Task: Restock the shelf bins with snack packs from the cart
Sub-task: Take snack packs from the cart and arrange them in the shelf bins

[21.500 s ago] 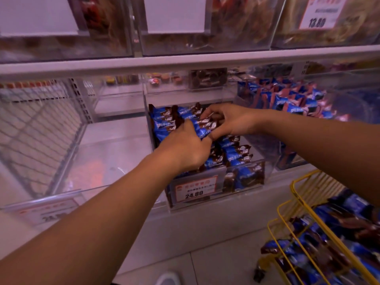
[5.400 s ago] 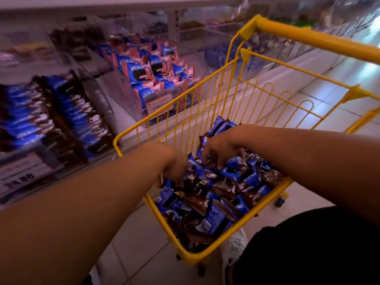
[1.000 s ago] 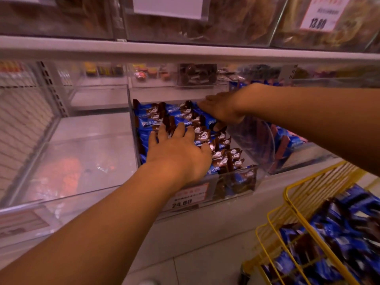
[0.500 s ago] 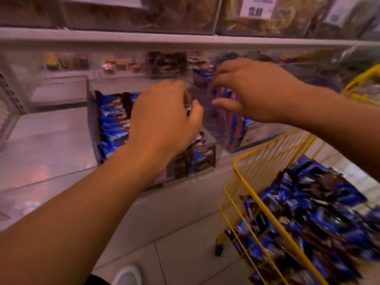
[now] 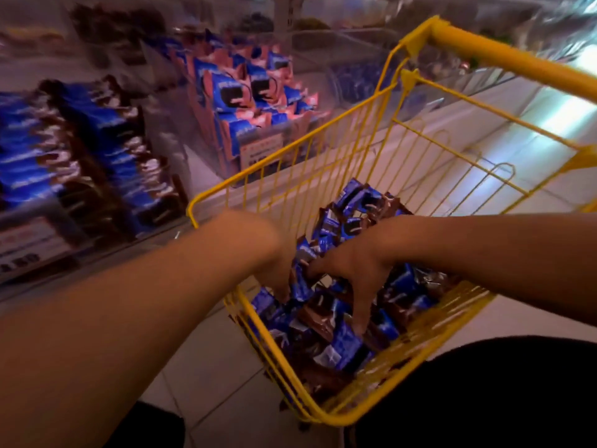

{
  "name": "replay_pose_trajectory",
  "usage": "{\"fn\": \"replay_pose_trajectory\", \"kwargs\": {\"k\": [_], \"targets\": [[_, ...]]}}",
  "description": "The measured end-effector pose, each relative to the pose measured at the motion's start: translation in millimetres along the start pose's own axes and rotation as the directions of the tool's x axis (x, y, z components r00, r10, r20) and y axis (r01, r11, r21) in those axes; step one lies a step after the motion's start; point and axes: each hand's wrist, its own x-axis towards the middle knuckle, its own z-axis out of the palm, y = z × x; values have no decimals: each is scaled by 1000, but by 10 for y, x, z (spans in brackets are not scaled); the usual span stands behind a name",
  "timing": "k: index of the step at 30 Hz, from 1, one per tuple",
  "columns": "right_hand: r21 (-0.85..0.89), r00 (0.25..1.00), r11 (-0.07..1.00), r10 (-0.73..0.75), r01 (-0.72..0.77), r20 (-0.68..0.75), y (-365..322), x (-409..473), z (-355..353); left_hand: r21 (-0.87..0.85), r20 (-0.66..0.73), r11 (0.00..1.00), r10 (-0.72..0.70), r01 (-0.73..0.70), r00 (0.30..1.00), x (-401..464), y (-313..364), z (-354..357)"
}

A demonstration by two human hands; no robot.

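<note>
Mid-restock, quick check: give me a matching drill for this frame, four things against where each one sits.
Things:
1. right hand
2. blue-and-brown snack packs
3. pink-and-blue packs
4. yellow cart handle

Places:
A. heaped in the cart basket
B. top right of view
C. in the clear bin beyond the cart's far corner
D. fingers spread down into the heap

Pairs: 1-D, 2-A, 3-C, 4-B

Dim, warm-tinted scene; glare is being thrown off the floor (image 5: 562, 121) beyond the cart (image 5: 381, 130); shelf bins (image 5: 80, 156) left of it are being motion-blurred.
</note>
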Motion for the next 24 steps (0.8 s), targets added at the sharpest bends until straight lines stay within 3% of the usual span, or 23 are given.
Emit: {"fn": "replay_pose_trajectory", "kwargs": {"k": [4,8,15,21,24], "targets": [[-123,991,984,-119,127,67,-89,90,76,-74,14,995,70,-69,997,195,46,18],[-254,984,950,-173,181,53,-168,150,124,59,120,998,23,-30,992,311,85,55],[-237,962,933,-266,272,56,-214,125,75,108,173,994,-7,-12,985,330,74,103],[-227,994,969,-106,101,-10,-77,-116,-189,220,237,975,-17,-37,971,284,131,110],[-92,992,995,33,-44,-126,95,-274,-284,158,237,987,-21,-17,971,297,147,145]]}}
